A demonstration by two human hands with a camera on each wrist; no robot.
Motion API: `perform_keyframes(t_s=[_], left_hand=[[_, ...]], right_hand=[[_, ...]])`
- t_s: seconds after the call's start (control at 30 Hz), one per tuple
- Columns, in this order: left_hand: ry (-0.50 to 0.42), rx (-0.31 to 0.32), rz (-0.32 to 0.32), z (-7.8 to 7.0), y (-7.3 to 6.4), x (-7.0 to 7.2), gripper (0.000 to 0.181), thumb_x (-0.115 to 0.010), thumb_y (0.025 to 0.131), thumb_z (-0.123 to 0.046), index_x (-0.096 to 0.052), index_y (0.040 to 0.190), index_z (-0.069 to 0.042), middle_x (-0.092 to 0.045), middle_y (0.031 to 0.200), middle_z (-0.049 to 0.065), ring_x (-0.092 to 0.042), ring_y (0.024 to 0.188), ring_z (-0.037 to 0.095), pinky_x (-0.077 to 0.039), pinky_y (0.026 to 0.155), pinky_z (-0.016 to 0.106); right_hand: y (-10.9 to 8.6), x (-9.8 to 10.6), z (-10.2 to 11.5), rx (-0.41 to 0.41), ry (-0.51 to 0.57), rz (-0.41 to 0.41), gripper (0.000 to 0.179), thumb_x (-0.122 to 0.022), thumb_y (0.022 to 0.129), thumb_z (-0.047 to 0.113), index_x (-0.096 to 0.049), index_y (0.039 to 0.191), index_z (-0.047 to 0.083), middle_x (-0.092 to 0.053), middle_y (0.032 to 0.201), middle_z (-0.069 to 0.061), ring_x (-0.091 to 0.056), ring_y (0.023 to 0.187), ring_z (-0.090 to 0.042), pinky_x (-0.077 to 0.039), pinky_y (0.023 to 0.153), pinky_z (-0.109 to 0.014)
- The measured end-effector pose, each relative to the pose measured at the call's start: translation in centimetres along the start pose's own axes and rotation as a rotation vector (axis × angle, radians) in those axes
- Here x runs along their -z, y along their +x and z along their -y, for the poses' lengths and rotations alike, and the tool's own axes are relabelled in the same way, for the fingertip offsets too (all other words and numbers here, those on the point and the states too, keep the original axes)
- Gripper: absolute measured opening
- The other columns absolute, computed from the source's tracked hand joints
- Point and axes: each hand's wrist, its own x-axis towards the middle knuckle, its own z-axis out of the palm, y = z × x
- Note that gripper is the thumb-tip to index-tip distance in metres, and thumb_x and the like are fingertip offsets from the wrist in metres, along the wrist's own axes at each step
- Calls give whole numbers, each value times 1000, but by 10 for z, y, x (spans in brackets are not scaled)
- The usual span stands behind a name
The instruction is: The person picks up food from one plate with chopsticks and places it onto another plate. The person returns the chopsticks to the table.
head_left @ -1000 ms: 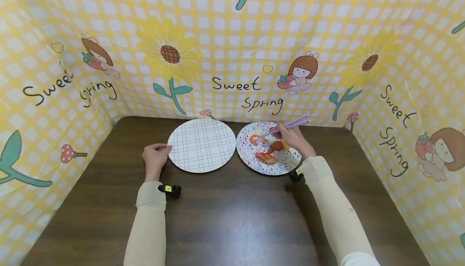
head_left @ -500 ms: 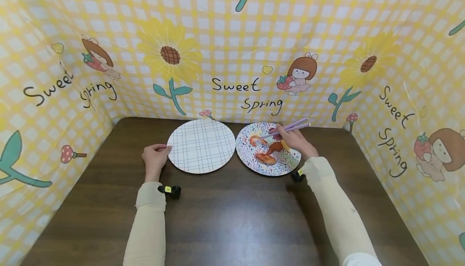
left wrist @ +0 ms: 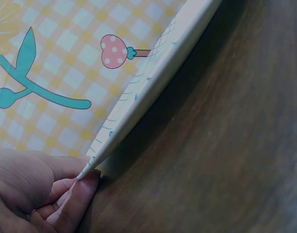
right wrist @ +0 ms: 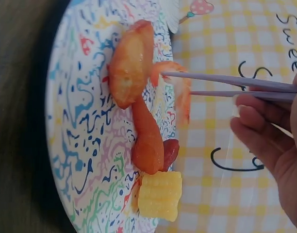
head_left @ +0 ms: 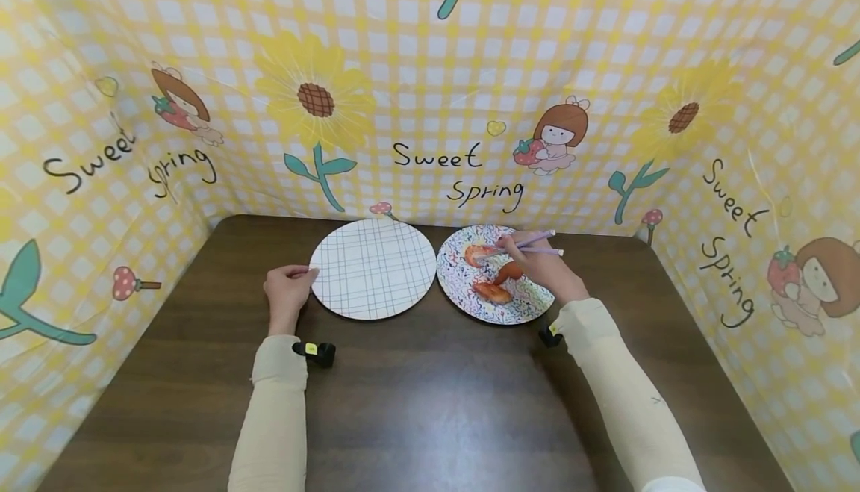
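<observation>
My left hand point(head_left: 287, 290) pinches the left rim of a white plate with thin blue grid lines point(head_left: 372, 268); in the left wrist view, thumb and fingers meet at its edge point(left wrist: 139, 102). My right hand point(head_left: 547, 272) holds a pair of lilac chopsticks point(right wrist: 236, 81) over the speckled multicolored plate point(head_left: 457, 290). Their tips are at an orange-and-white shrimp point(right wrist: 183, 104), one on each side of it in the right wrist view. Near the shrimp lie a glazed chicken wing point(right wrist: 131, 63), a drumstick point(right wrist: 147, 145), a dark red piece point(right wrist: 171, 153) and a corn chunk point(right wrist: 160, 195).
Both plates sit side by side toward the back of the dark wooden table point(head_left: 430, 402). A yellow checked cloth point(head_left: 430, 66) with printed flowers and words rises behind them and along both sides. Black wrist cameras point(head_left: 316, 354) are worn on both wrists.
The rear ends of the chopsticks have dropped and shifted left as my right hand turned, and the tips have moved slightly around the shrimp. My left hand stays at the grid plate's rim.
</observation>
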Motion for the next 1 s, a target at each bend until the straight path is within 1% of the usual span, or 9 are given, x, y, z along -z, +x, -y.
perform_keyframes(t_s=[0.07,0.13,0.2,0.3,0.4,0.57,0.7,0.8,1.0], left_hand=[[2,1,-2,0,0,0,33,-75,93,-24,-75,113,1,-74,107,19,-62,80,10,-46,63,16],[3,2,-1,-1,0,-1,34,-75,93,-25,-75,113,1,-74,107,19,-62,80,10,-47,63,17],[1,3,2,-1,1,-1,34,-75,93,-26,-75,113,1,-73,106,17,-62,80,10,-47,63,18],[-1,-4,-2,-1,1,0,33,-76,92,-25,-76,112,2,-74,105,18,-62,78,10,-47,62,17],[2,-3,-7,0,1,0,32,-76,92,-24,-76,112,1,-74,105,18,-61,77,8,-46,61,15],[3,-1,-4,-1,1,0,33,-75,92,-24,-76,113,1,-74,105,18,-61,77,7,-46,62,16],[8,-1,0,0,1,0,33,-75,93,-25,-76,113,1,-74,107,19,-64,84,14,-46,64,18],[17,4,-1,1,1,0,34,-75,93,-26,-76,113,0,-74,108,19,-65,89,19,-46,66,19],[18,4,-6,0,2,-1,34,-74,93,-26,-76,113,1,-74,108,19,-66,90,20,-46,67,20]], right_hand=[[-2,1,5,72,-80,-32,26,-48,109,14,-70,108,0,-70,100,-12,-64,99,-29,-47,100,-44],[-2,2,8,134,-95,-73,25,-50,108,12,-70,97,3,-65,83,-8,-59,85,-24,-48,90,-40],[0,2,10,124,75,-126,28,-53,106,15,-71,85,8,-58,69,-1,-54,73,-19,-48,77,-38],[-1,3,13,167,81,-114,33,-56,105,11,-62,72,10,-46,62,5,-44,65,-14,-46,78,-40],[-3,5,15,181,71,-96,31,-56,104,8,-65,75,8,-49,63,7,-47,66,-14,-48,80,-41],[-3,7,17,150,116,-71,27,-54,106,11,-78,96,5,-72,81,1,-61,80,-18,-52,81,-40],[-5,6,18,133,164,-33,31,-51,105,11,-75,86,8,-67,74,3,-55,71,-15,-50,74,-35],[-5,2,17,129,207,1,32,-51,105,10,-72,80,11,-65,72,6,-58,69,-14,-51,72,-31],[-2,-6,17,143,148,1,27,-57,105,13,-74,85,7,-73,78,-4,-67,72,-24,-53,72,-35]])
